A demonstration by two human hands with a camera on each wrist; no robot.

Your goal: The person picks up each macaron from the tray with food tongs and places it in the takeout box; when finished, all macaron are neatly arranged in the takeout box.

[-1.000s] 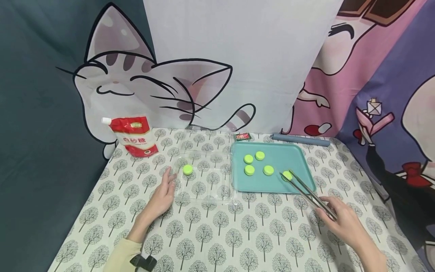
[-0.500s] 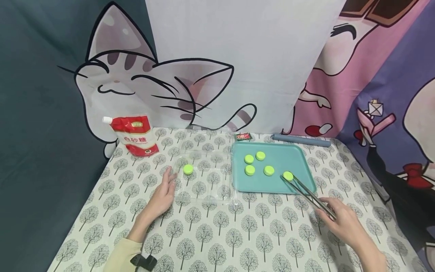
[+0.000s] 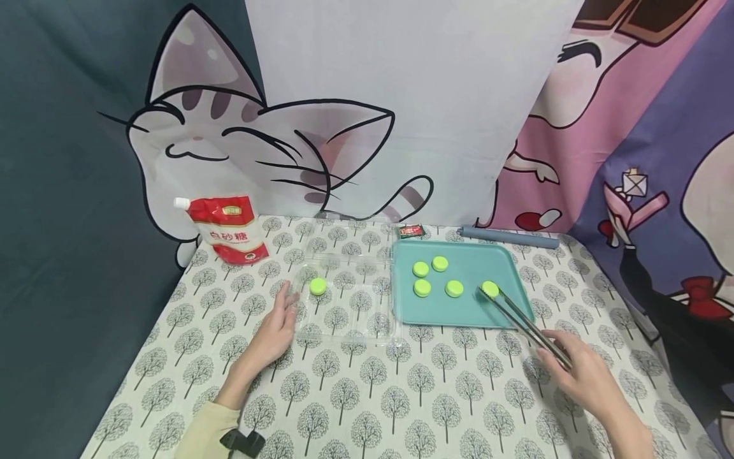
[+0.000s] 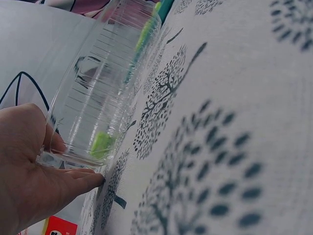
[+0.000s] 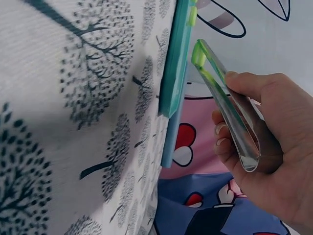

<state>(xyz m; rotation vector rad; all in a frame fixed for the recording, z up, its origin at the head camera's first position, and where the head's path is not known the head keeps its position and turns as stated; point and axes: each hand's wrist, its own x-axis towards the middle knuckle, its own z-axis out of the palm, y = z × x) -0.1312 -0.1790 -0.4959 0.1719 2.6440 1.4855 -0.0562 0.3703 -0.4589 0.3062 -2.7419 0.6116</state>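
Observation:
In the head view my right hand grips metal tongs, thumb on one arm and fingers on the other. The tong tips pinch a bright green macaron-like disc, raised over the teal tray. Several similar green discs lie on that tray. To the left stands an open clear plastic box with a single green disc inside. My left hand holds the box by its left edge; the left wrist view has the rim between thumb and fingers.
A red-and-white sugar pouch stands at the back left. Behind the tray lie a small green-and-red packet and a blue-grey rod. Printed curtains hang along the table's back and sides.
The tongs have closed on the rightmost green disc and lifted it slightly up and to the right. My left hand and the box have stayed in place.

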